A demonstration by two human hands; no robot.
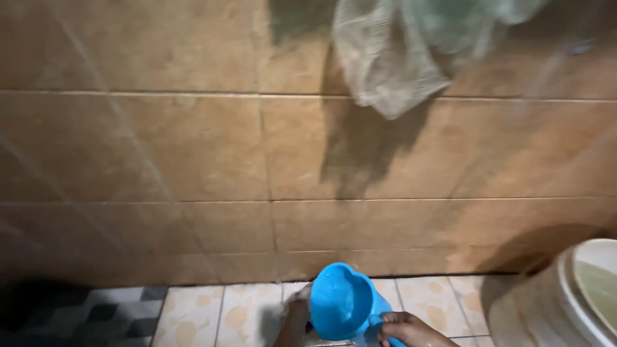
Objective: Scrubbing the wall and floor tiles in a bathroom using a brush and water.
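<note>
Gripping the blue dipper (pixel 340 302) by its handle, the right hand (pixel 408 329) is clamped tight, tipping it low over the floor tiles (pixel 212 315); left hand (pixel 294 321) steadies nearby, grip unclear.

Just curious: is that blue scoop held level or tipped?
Tipped: the blue scoop shows its wet inside to the camera, the right hand on its handle.

No packages, labels, signs or screens show anywhere around the blue dipper (pixel 340 301), on the tiled wall or the floor.
</note>
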